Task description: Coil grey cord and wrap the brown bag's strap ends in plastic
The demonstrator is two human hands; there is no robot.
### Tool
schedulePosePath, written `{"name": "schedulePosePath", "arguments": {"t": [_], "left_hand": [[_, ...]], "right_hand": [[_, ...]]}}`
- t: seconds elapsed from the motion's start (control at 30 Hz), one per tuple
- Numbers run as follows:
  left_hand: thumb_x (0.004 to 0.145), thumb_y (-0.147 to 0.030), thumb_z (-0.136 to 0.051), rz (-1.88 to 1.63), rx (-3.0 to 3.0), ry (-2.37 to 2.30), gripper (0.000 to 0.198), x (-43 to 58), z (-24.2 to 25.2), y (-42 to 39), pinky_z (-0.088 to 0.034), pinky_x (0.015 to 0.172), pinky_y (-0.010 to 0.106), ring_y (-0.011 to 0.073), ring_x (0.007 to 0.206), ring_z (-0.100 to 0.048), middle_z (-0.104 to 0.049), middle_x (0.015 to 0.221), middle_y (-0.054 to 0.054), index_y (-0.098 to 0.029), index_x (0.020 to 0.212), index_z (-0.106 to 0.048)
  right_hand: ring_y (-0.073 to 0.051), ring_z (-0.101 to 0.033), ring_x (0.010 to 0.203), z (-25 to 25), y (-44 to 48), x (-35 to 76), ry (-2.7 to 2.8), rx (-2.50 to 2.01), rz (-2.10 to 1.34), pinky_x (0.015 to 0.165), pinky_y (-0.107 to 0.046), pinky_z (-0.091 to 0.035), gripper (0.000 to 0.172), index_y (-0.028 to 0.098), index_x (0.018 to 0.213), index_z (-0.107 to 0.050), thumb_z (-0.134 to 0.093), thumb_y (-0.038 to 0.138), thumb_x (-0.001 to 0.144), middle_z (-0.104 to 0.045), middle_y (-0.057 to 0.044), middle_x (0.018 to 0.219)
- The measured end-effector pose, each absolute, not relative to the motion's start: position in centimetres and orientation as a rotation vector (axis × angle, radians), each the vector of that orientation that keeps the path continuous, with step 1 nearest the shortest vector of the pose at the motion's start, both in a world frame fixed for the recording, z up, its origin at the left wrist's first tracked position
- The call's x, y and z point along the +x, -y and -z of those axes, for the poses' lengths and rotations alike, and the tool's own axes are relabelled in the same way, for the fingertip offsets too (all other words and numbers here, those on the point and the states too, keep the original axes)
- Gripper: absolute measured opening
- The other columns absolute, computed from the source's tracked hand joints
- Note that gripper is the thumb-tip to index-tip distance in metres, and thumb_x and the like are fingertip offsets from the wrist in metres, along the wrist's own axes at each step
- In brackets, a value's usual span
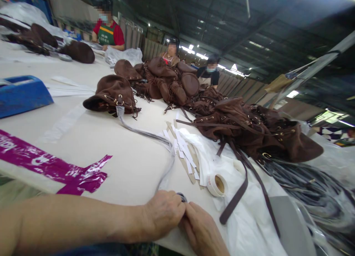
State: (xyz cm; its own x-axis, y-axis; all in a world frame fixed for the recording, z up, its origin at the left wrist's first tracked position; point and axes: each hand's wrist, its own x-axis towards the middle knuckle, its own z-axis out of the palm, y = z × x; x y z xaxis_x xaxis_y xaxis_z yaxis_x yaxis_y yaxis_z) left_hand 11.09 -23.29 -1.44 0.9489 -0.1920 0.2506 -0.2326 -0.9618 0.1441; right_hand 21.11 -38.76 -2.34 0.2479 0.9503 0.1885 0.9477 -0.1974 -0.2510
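Observation:
My left hand (pixel 165 213) is closed around the end of a bag strap (pixel 144 132) wrapped in clear plastic. A dark end of it pokes out above my fingers. Pressed up against it, my right hand (pixel 203 226) pinches the same end; the fingertips are partly hidden. From my hands the strap runs up across the table to a brown drawstring bag (pixel 115 91), which lies on its side with brass-coloured rings at its opening.
A heap of brown bags (pixel 172 78) spreads across the white table (pixel 133 167). Right of my hands are a tape roll (pixel 217 185), paper strips (pixel 184 152), white plastic bags (pixel 249 219) and wrapped straps (pixel 313 193). A blue tape dispenser (pixel 24 95) stands left. Several people work behind.

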Motion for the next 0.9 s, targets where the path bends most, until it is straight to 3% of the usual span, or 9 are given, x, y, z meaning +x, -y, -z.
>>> {"name": "schedulePosePath", "arguments": {"t": [0.13, 0.2, 0.33, 0.43, 0.57, 0.67, 0.8, 0.9], "left_hand": [[0.086, -0.033, -0.062, -0.442, 2.876, 0.747, 0.017, 11.2, 0.7, 19.0, -0.041, 0.059, 0.030, 0.0166, 0.068, -0.053, -0.061, 0.078, 0.002, -0.020, 0.075, -0.059], [0.085, -0.031, -0.063, -0.438, 2.843, 0.888, 0.014, 11.9, 0.1, 17.3, -0.041, 0.061, 0.029, 0.0159, 0.069, -0.052, -0.060, 0.077, 0.002, -0.022, 0.076, -0.059], [0.079, -0.015, -0.063, -0.316, 2.949, 0.556, 0.006, 12.2, 0.5, 19.3, -0.043, 0.061, 0.031, 0.0183, 0.071, -0.056, -0.063, 0.079, 0.003, -0.017, 0.080, -0.057], [0.078, -0.014, -0.061, -0.268, 2.966, 0.218, 0.006, 11.2, 1.4, 21.7, -0.043, 0.061, 0.034, 0.0212, 0.072, -0.058, -0.064, 0.081, 0.004, -0.016, 0.083, -0.057], [0.084, -0.027, -0.062, -0.325, 2.857, 0.580, 0.009, 10.4, 0.6, 19.3, -0.043, 0.070, 0.032, 0.0173, 0.074, -0.058, -0.064, 0.081, 0.001, -0.019, 0.085, -0.058], [0.087, -0.025, -0.060, -0.392, 2.784, 0.873, 0.010, 10.7, -0.5, 16.6, -0.042, 0.070, 0.028, 0.0147, 0.071, -0.056, -0.061, 0.078, -0.001, -0.025, 0.097, -0.060], [0.082, -0.015, -0.059, -0.421, 2.930, 0.707, 0.003, 10.9, 0.2, 18.8, -0.039, 0.057, 0.031, 0.0172, 0.066, -0.055, -0.062, 0.076, 0.002, -0.018, 0.082, -0.058], [0.078, -0.013, -0.059, -0.428, 2.958, 0.391, 0.006, 10.4, 1.5, 21.9, -0.041, 0.055, 0.032, 0.0194, 0.065, -0.056, -0.062, 0.074, 0.004, -0.015, 0.080, -0.054]], "right_hand": [[-0.017, -0.056, 0.070, 1.8, 38.4, 22.1, 1.944, -2.146, -0.095, 0.059, -0.026, -0.038, 0.012, 0.021, 0.081, -0.052, -0.055, 0.010, 0.083, -0.057, -0.001, 0.077], [-0.017, -0.056, 0.072, 0.9, 37.9, 22.9, 2.024, -2.113, -0.119, 0.060, -0.025, -0.039, 0.013, 0.021, 0.084, -0.054, -0.055, 0.009, 0.082, -0.058, -0.001, 0.079], [-0.017, -0.058, 0.070, 0.3, 36.8, 22.9, 1.931, -2.198, -0.136, 0.060, -0.026, -0.039, 0.016, 0.022, 0.089, -0.054, -0.052, 0.008, 0.083, -0.060, -0.001, 0.077], [-0.017, -0.059, 0.070, 1.2, 36.5, 21.8, 1.799, -2.235, -0.150, 0.061, -0.025, -0.040, 0.011, 0.021, 0.086, -0.052, -0.053, 0.011, 0.084, -0.062, -0.001, 0.078], [-0.016, -0.058, 0.070, 1.8, 37.1, 22.0, 1.893, -2.196, -0.165, 0.059, -0.025, -0.039, 0.010, 0.021, 0.082, -0.053, -0.054, 0.012, 0.086, -0.060, -0.001, 0.077], [-0.017, -0.058, 0.073, 0.8, 37.4, 22.9, 2.031, -2.137, -0.247, 0.061, -0.025, -0.040, 0.013, 0.022, 0.086, -0.055, -0.051, 0.010, 0.086, -0.060, -0.001, 0.080], [-0.016, -0.059, 0.070, -0.4, 37.2, 23.0, 1.997, -2.210, -0.261, 0.059, -0.024, -0.040, 0.025, 0.024, 0.093, -0.057, -0.045, 0.005, 0.083, -0.060, -0.001, 0.076], [-0.017, -0.060, 0.070, 0.1, 37.0, 21.8, 1.862, -2.291, -0.277, 0.060, -0.025, -0.041, 0.018, 0.022, 0.091, -0.055, -0.049, 0.008, 0.081, -0.061, -0.002, 0.078]]}}
